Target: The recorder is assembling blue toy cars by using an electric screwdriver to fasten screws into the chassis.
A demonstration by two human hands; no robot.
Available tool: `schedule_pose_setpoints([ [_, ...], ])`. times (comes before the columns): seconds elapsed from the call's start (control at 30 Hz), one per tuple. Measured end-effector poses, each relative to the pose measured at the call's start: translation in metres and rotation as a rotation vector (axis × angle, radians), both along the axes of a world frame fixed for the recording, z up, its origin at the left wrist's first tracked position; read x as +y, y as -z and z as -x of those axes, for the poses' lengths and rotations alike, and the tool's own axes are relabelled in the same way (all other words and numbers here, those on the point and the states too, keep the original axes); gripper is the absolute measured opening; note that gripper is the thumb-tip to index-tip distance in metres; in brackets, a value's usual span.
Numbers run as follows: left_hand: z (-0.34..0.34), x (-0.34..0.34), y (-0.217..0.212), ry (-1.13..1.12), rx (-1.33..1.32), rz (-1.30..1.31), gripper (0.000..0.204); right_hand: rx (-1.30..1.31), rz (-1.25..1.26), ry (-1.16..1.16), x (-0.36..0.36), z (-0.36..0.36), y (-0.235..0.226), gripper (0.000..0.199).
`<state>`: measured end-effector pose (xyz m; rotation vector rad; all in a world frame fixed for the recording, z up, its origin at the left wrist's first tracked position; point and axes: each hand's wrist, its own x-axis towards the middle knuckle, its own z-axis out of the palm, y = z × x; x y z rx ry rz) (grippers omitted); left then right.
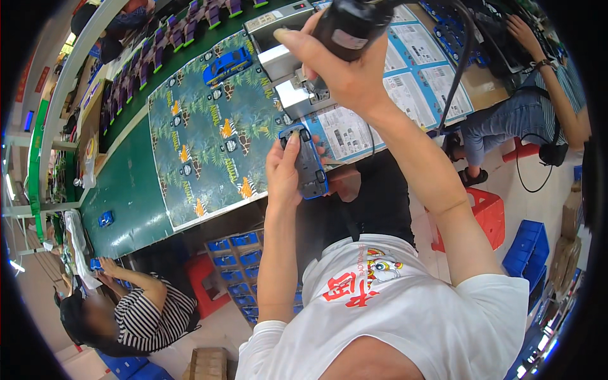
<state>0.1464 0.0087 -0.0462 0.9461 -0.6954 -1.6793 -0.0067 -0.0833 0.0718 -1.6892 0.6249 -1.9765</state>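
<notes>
Left hand (283, 170) grips a blue toy car (308, 163) underside-up, fingers closed round it. Right hand (342, 69) clasps a black power screwdriver (352, 22) above the conveyor's near edge. Best keep car steady, tool square.

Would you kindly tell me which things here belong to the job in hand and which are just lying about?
In hand:
- blue toy car, underside up, in left hand
- black power tool in right hand

Lying about:
- second blue toy car on the leaf-print mat
- blue crates below the table
- red stool
</notes>
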Motion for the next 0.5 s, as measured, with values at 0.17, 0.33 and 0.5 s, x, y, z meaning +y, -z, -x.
schedule_pose_setpoints([
  [0.17, -0.001, 0.001, -0.001, 0.013, -0.008, 0.007, 0.029, 0.007, -0.029, -0.057, 0.0, -0.011, -0.012, 0.015],
  [0.33, 0.0, 0.003, 0.001, 0.054, 0.032, -0.007, 0.028, 0.097, -0.452, -0.22, 0.003, -0.005, -0.039, 0.027],
  [0.5, 0.002, 0.007, 0.003, 0.039, 0.008, 0.03, 0.026, -0.213, -0.444, -0.36, 0.044, 0.0, -0.034, 0.016],
])
